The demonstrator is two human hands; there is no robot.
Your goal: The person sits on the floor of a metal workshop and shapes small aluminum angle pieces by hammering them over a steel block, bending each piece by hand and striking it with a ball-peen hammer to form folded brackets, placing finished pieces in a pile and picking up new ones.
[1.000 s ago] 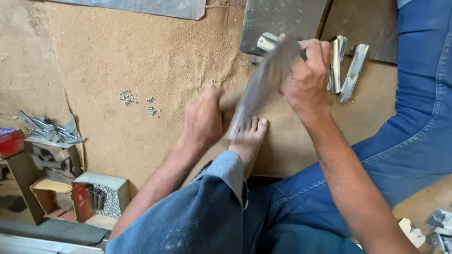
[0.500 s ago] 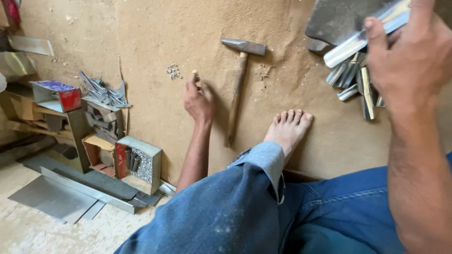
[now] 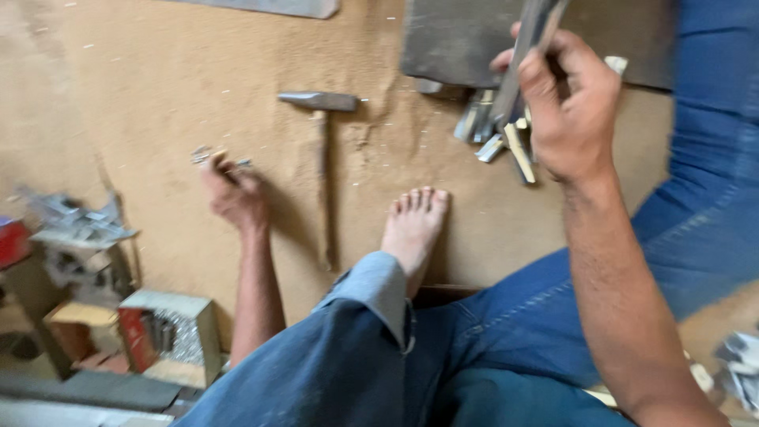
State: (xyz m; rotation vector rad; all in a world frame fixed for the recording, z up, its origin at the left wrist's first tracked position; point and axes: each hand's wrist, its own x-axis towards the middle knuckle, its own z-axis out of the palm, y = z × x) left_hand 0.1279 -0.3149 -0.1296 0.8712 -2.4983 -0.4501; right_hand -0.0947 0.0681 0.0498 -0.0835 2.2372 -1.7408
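My right hand is raised at the upper right, closed around a long flat metal strip that points up out of the frame. My left hand reaches far out onto the brown board, its fingers pinching at a small cluster of little metal pieces. A hammer lies on the board between the two hands, head at the far end, handle pointing toward me. My bare foot rests just right of the handle.
A pile of short metal channel pieces lies under my right hand beside a dark metal plate. Small boxes of metal parts and a stack of bent metal bits stand at the left. My jeans-clad legs fill the foreground.
The hammer has left my right hand and lies on the board. My right hand has picked up a metal strip. My left hand has reached out to the small metal pieces.
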